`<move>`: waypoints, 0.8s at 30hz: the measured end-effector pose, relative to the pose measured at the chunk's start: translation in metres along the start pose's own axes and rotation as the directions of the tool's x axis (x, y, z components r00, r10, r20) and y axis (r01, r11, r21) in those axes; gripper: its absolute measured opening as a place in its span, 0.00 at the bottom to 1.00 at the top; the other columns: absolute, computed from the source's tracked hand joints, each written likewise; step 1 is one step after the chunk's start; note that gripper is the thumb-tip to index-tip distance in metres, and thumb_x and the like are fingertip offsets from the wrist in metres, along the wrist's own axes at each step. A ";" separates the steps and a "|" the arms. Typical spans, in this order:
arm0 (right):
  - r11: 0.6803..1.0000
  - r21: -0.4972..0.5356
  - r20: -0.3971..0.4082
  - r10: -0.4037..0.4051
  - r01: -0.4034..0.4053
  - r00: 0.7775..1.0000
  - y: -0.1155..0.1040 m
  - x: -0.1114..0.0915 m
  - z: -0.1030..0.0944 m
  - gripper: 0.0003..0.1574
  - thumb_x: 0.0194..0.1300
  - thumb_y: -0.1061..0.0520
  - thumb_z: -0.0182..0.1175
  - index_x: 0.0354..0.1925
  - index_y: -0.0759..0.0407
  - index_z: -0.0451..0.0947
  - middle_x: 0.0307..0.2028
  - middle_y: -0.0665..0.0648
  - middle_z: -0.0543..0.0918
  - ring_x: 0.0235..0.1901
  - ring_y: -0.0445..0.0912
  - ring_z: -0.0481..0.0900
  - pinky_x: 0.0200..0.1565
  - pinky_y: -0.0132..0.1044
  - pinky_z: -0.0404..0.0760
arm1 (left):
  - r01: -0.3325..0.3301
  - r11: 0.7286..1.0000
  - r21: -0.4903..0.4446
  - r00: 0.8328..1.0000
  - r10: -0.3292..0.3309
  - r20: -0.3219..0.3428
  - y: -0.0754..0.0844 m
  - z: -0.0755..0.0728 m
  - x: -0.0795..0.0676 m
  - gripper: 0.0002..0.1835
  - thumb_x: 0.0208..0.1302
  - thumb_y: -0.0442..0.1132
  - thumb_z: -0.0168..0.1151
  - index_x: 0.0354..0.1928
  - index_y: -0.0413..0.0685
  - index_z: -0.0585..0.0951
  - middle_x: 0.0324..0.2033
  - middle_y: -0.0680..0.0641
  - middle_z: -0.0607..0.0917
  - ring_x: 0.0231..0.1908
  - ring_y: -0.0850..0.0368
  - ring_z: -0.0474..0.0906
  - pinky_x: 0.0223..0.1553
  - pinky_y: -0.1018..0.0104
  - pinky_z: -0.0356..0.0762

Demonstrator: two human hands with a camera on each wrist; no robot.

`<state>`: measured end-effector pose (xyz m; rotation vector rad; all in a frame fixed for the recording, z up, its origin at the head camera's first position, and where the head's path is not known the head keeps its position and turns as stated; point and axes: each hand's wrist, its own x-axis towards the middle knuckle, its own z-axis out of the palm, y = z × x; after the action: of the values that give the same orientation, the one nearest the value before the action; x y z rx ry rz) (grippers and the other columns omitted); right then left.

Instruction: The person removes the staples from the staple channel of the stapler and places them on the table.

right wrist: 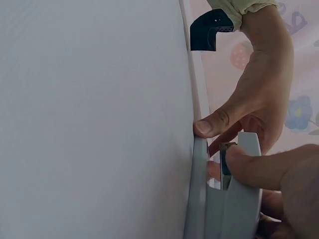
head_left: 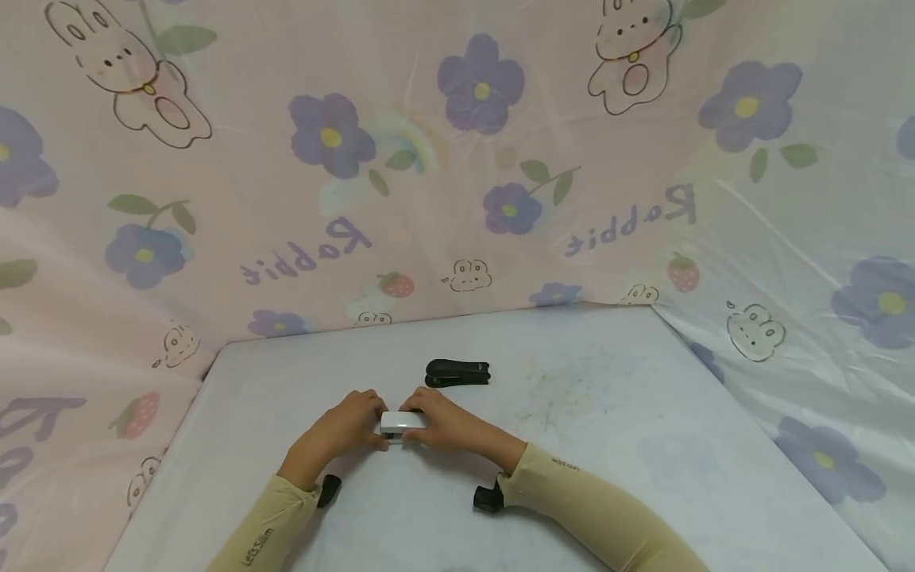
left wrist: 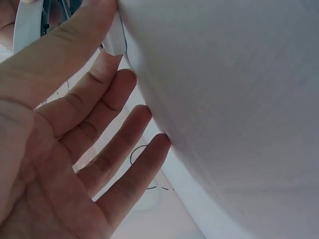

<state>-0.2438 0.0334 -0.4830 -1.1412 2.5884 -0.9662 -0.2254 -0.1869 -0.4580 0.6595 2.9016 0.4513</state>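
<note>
In the head view a white stapler [head_left: 403, 423] lies between both hands near the middle of the table. My right hand [head_left: 445, 423] grips its body from the right, and in the right wrist view that thumb presses against the side of the upper arm of the white stapler [right wrist: 243, 199]. At the other end, my left hand [head_left: 355, 421] pinches the tip of the base between thumb and forefinger. The left wrist view shows the left hand's [left wrist: 75, 134] other fingers spread, their tips close to the tabletop. Behind the hands lies a black stapler [head_left: 457, 373], on its side.
A white-covered table [head_left: 608, 461] carries everything, with grey smudges toward the back right. Printed curtains [head_left: 422, 199] with rabbits and flowers hang around its back and sides. Black camera mounts [head_left: 488, 499] stick out from both sleeved wrists.
</note>
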 end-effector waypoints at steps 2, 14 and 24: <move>1.000 0.005 -0.001 -0.009 0.009 1.000 0.001 0.000 0.001 0.22 0.64 0.50 0.70 0.54 0.54 0.81 0.47 0.50 0.79 0.46 0.41 0.74 0.48 0.29 0.71 | 0.008 1.000 -0.007 1.000 -0.008 0.004 0.000 0.000 -0.001 0.25 0.44 0.45 0.83 0.42 0.45 0.82 0.41 0.50 0.80 0.47 0.48 0.75 0.50 0.48 0.76; 0.998 0.053 0.010 -0.032 0.031 0.999 0.002 -0.002 0.004 0.21 0.65 0.51 0.69 0.53 0.53 0.79 0.46 0.48 0.78 0.45 0.41 0.73 0.47 0.29 0.71 | 0.019 0.999 -0.030 1.000 -0.018 0.009 -0.003 0.007 -0.005 0.24 0.44 0.45 0.83 0.42 0.46 0.82 0.41 0.51 0.80 0.47 0.48 0.75 0.51 0.48 0.75; 0.996 0.078 -0.009 -0.035 0.035 0.999 0.001 -0.003 -0.003 0.20 0.66 0.51 0.68 0.54 0.53 0.78 0.47 0.49 0.78 0.46 0.42 0.74 0.48 0.31 0.72 | 0.018 1.000 -0.002 1.000 -0.018 -0.003 0.000 0.003 -0.001 0.24 0.45 0.46 0.83 0.41 0.48 0.81 0.41 0.52 0.79 0.47 0.50 0.74 0.47 0.50 0.76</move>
<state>-0.2436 0.0371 -0.4813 -1.1687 2.5207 -1.0712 -0.2239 -0.1861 -0.4604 0.6319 2.9067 0.4538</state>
